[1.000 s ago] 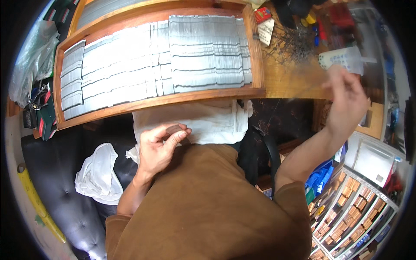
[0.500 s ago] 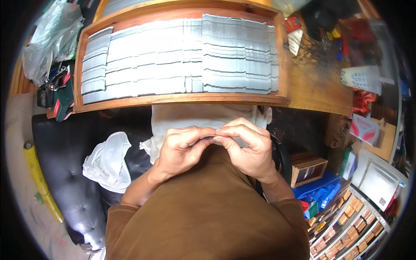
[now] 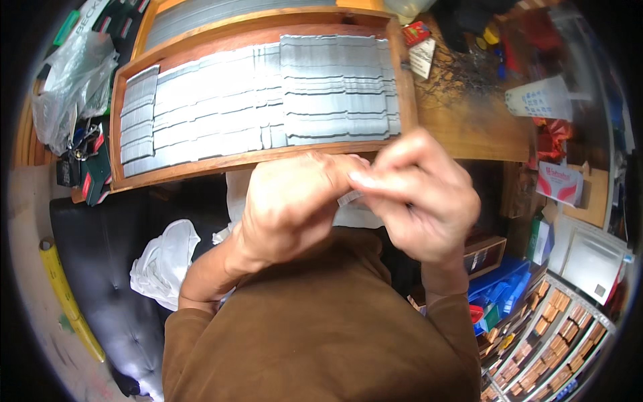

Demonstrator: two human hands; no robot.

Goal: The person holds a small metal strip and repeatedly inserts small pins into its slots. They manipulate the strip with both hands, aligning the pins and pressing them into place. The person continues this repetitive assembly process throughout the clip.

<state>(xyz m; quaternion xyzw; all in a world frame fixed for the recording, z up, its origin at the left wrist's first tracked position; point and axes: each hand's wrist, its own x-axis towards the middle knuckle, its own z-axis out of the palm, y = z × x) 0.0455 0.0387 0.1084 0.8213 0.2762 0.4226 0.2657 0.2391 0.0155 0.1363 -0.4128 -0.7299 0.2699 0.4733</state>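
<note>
On my feed, grey pieces (image 3: 201, 100) nearly fill the tray (image 3: 406, 94); 1 pale piece (image 3: 349, 197) is outside, between left hand (image 3: 284, 204) and right hand (image 3: 432, 201). Whether either grip clamps it, I cannot tell.

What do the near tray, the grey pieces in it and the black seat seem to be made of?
Near tray: wood, probably varnished, by its brown colour and slight sheen. Grey pieces: likely metal, given the silvery glare, though plastic is possible. Black seat: leather or imitation, smooth and glossy, with dimples.
</note>
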